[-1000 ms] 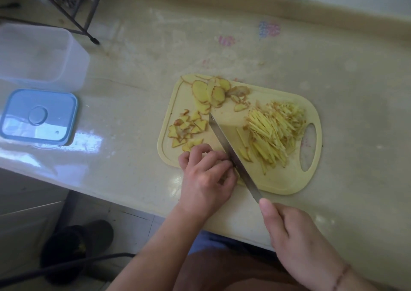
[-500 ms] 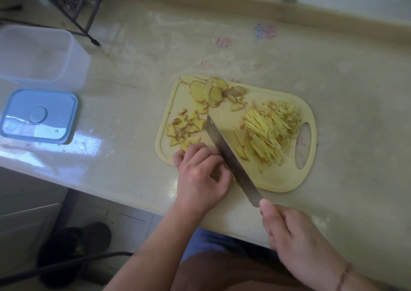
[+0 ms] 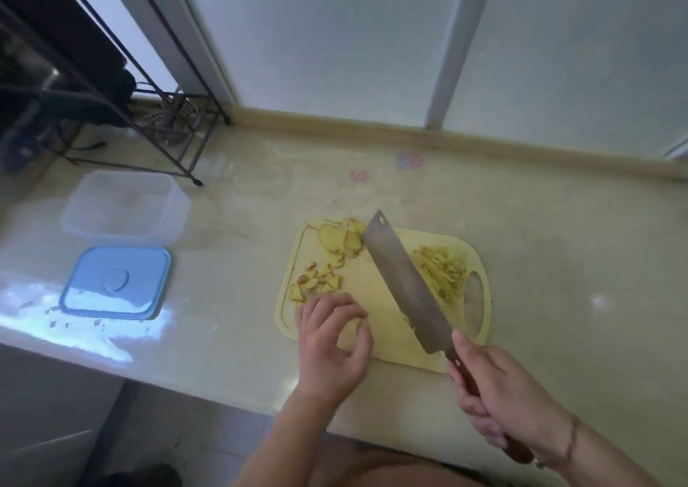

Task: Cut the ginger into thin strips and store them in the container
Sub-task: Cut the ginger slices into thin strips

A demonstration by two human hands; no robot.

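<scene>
One pale yellow cutting board point(image 3: 376, 289) lies on the desk point(image 3: 558, 263). It carries three ginger groups: round slices point(image 3: 340, 241) at its far left corner, small offcuts point(image 3: 314, 285) nearer, one strip pile point(image 3: 445, 272) by its handle hole. The right hand point(image 3: 510, 393) grips one cleaver point(image 3: 404, 285), blade tilted above the board, covering part of the strips. The left hand point(image 3: 331, 341) rests at the board's near edge, fingers curled, perhaps pinching a piece. Left of the board stand one clear container point(image 3: 126, 207) and one blue lid point(image 3: 115, 283).

Both forearms bare, no sleeves in view. Left hand point(image 3: 332, 345): no ring or band seen. Right hand point(image 3: 502, 397): thin brownish cord bracelet point(image 3: 571, 438) around the wrist. Reddish-brown garment point(image 3: 372, 466) covers the lap at the lower frame edge.
</scene>
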